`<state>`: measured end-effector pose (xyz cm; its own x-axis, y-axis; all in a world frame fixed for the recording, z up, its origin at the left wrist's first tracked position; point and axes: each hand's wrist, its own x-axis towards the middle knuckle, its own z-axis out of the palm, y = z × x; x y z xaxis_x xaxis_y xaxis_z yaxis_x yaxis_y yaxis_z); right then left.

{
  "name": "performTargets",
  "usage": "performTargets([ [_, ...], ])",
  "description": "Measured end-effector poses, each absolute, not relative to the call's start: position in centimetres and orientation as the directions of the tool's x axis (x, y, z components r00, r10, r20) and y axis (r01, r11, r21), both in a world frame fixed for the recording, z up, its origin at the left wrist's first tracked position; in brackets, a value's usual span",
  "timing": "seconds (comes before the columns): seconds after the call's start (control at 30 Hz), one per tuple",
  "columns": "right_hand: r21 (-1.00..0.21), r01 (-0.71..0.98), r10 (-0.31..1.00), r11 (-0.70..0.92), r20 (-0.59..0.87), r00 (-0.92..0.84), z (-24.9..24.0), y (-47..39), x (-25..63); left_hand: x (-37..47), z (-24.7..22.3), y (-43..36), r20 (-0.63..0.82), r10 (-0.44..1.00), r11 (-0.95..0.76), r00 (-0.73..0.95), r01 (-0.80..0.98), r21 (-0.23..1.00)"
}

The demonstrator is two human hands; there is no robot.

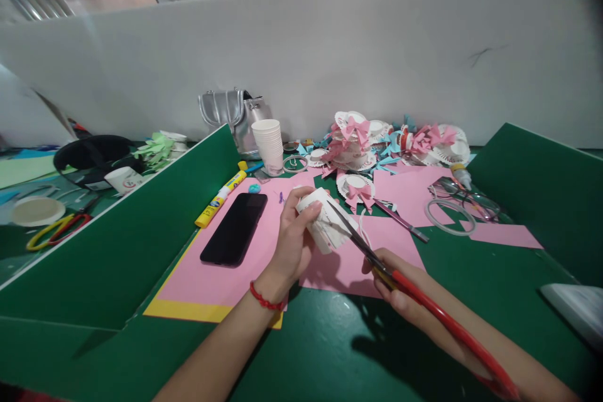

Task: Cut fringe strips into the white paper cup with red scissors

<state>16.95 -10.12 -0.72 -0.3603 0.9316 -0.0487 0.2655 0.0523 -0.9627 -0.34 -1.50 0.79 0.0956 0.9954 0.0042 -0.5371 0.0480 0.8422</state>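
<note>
My left hand (294, 235), with a red bracelet at the wrist, is closed on a white paper cup piece (328, 226) near the middle of the view. My right hand (396, 276) grips scissors (424, 298) with long red handles. The dark blades point up and left, and lie across the white piece. Whether they cut into it cannot be made out. Pink paper sheets (348, 273) lie beneath both hands on the green table. Left of my left hand is a black phone (234, 229).
A yellow glue stick (220, 199) lies beside the left green divider (141, 232). Stacked paper cups (269, 146) and a silver bag (230, 114) stand behind. Small decorated paper hats (355, 157) pile at the back. A tape ring (450, 217) and glasses (480, 204) lie right.
</note>
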Motion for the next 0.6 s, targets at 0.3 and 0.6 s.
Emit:
performTargets([
  [0.3,-0.962,0.268,0.940,0.044,-0.051,-0.337,-0.76,-10.19,16.89,-0.36,0.65,-1.53,0.026,0.995,0.026,0.096,-0.503,0.864],
  [0.6,-0.974,0.225,0.940,0.034,-0.045,-0.338,-0.89,-10.10,16.96,-0.35,0.61,-1.38,0.047,0.994,0.011,0.098,-0.519,0.855],
])
